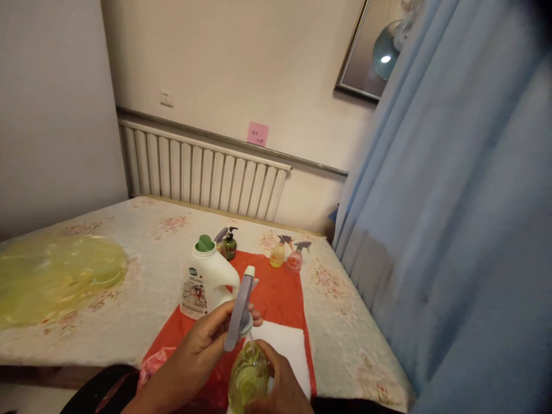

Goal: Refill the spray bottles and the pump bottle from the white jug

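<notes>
In my left hand is a grey spray head, held just above the mouth of a clear yellow-green bottle. Its thin tube reaches down into the bottle's neck. My right hand grips that bottle from the right side, low in the head view. Just beyond my left hand stands a white jug with a printed label and a green piece in its open mouth. Under these things lies a red cloth, with a white sheet or pad on its near right part.
Beyond the jug are a dark green pump bottle and a partly hidden spray bottle. A yellow spray bottle and a pink one stand farther right. Yellow translucent plastic lies left; a blue curtain hangs right.
</notes>
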Action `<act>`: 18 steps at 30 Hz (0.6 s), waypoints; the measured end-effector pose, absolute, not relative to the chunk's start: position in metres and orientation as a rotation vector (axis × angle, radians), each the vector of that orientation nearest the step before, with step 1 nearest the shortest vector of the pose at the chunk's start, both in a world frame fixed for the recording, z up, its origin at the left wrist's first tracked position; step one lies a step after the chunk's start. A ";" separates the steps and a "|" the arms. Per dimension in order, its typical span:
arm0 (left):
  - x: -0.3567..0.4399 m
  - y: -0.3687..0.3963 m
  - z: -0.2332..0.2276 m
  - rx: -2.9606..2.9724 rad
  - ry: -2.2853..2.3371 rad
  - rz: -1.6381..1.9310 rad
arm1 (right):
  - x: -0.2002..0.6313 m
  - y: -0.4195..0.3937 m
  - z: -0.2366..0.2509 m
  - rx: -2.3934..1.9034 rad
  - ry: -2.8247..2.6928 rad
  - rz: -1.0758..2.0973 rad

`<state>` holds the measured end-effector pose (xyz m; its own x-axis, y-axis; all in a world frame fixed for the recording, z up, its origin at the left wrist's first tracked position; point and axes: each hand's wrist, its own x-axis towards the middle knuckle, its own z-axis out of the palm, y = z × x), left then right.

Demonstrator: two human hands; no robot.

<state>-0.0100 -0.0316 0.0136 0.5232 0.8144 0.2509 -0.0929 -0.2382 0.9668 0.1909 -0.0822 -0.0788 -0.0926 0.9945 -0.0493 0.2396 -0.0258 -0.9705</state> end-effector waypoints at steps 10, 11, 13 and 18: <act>-0.020 -0.032 0.018 1.749 0.658 0.883 | 0.188 -0.081 -0.080 -1.357 -1.423 1.172; -0.020 -0.032 0.018 1.759 0.647 0.847 | 0.188 -0.081 -0.078 -1.347 -1.434 1.172; -0.020 -0.032 0.018 1.816 0.616 0.740 | 0.186 -0.080 -0.076 -1.306 -1.464 1.178; -0.017 -0.034 0.015 1.614 0.647 0.931 | 0.186 -0.080 -0.078 -1.370 -1.426 1.187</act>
<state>-0.0171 -0.0342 0.0147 0.5408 0.8076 0.2352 -0.0608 -0.2413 0.9685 0.1856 -0.0800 -0.0780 -0.0812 0.9953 -0.0527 0.2320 -0.0325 -0.9722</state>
